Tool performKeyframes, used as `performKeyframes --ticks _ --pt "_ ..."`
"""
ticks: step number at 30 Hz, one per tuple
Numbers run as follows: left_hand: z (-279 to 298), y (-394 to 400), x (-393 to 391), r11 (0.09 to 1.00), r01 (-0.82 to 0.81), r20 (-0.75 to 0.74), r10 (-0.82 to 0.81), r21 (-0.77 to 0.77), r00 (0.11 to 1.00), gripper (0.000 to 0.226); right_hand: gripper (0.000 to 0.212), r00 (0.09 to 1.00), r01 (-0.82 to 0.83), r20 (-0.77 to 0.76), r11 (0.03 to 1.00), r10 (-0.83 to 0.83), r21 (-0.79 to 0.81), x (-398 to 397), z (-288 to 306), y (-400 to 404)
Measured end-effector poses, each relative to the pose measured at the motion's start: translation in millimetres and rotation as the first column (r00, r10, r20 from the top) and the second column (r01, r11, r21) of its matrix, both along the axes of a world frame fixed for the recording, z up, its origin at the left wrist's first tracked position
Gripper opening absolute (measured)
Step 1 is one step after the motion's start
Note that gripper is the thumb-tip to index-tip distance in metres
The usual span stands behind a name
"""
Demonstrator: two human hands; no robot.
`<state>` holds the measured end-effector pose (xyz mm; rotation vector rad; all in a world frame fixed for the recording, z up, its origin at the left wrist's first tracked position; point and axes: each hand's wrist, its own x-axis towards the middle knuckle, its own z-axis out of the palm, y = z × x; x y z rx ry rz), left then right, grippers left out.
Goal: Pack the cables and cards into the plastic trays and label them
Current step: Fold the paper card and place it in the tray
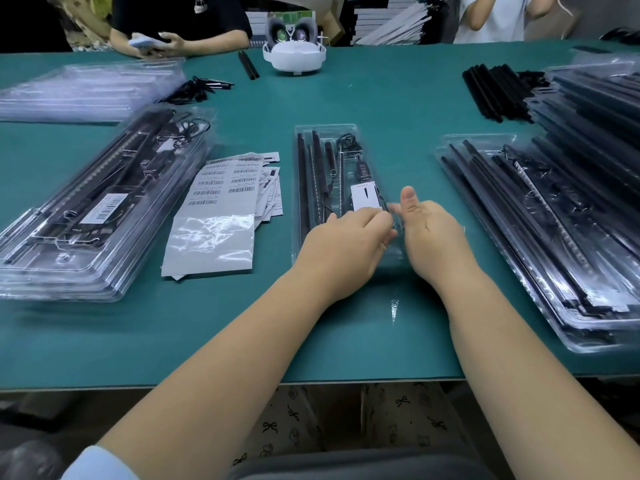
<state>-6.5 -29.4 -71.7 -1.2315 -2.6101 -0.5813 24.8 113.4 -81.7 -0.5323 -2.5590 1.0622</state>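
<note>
At the near middle of the green tabletop (346, 341) I have both hands on the clear plastic tray (325, 133): my left hand (346, 240) curls its fingers, pinching at the tray's near part, and my right hand (433, 230) lies loose, thumb raised, beside it. The tray holds black rods, a cable and a white card (363, 197). Left of it lie barcode label sheets (214, 202), then a stack of packed trays (97, 202); to the right, more filled trays (554, 220); far off, a white headset (294, 46)
</note>
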Motion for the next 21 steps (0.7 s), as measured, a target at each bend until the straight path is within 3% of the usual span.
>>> performKeyframes --ticks 6,10,14,18,21 --pt "1.7 -2.1 -0.8 0.996 -0.004 0.004 0.004 -0.088 1.000 0.032 0.092 0.995 -0.002 0.100 0.998 -0.004 0.057 -0.1 1.5 3.2" --pt "1.7 -4.0 -3.1 0.991 0.012 -0.017 -0.015 -0.135 1.000 0.032 0.089 0.968 -0.141 0.231 0.974 0.097 0.179 0.2 13.4 9.5" --pt "1.2 -3.5 -4.2 0.973 0.026 -0.056 -0.040 -0.231 0.998 0.034 0.092 0.927 -0.203 0.355 0.957 0.121 0.205 -5.5 25.2 20.7" --pt "2.7 -4.6 -5.1 0.963 0.024 -0.073 -0.046 -0.269 0.996 0.036 0.095 0.942 -0.172 0.312 0.976 0.123 0.134 -9.9 22.5 21.7" --pt "2.6 -6.3 -5.4 0.978 0.051 -0.061 -0.065 -0.204 0.996 0.038 0.092 0.954 -0.066 0.297 0.995 0.040 0.080 -12.3 11.8 21.8"
